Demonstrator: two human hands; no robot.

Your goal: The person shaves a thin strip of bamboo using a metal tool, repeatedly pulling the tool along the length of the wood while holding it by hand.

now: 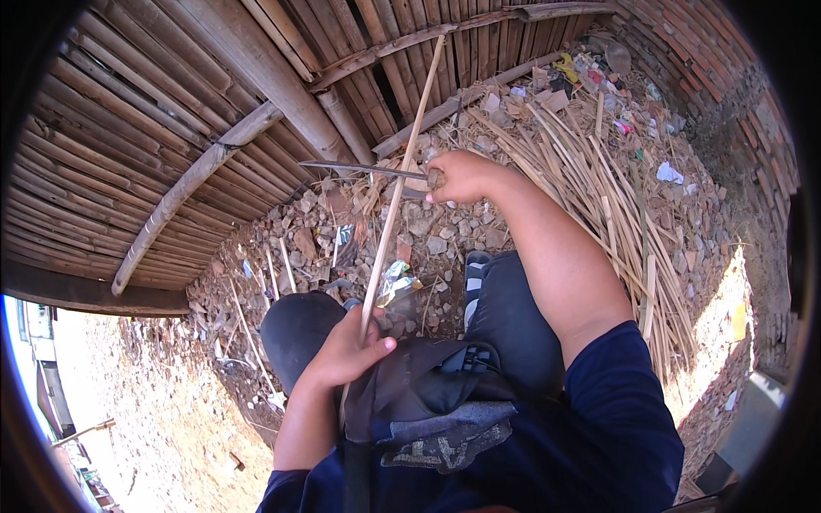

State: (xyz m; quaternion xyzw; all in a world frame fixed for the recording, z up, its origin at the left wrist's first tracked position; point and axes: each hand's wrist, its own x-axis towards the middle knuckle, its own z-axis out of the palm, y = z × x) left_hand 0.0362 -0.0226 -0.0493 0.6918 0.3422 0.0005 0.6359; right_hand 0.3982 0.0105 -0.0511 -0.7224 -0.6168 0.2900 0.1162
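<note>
A long pale bamboo strip slants up and away from my lap, its far end near the bamboo wall. My left hand is closed around its lower part, thumb laid over it. My right hand grips the handle of a long knife, whose blade points left and crosses the strip about midway along. Whether the edge is cutting into the strip or only touching it, I cannot tell. My bent knees lie on both sides of the strip's lower end.
A heap of split bamboo strips lies on the right. Stones, shavings and litter cover the rubble ground. A bamboo-slat wall with thick poles leans in at the upper left. A brick wall stands at the upper right.
</note>
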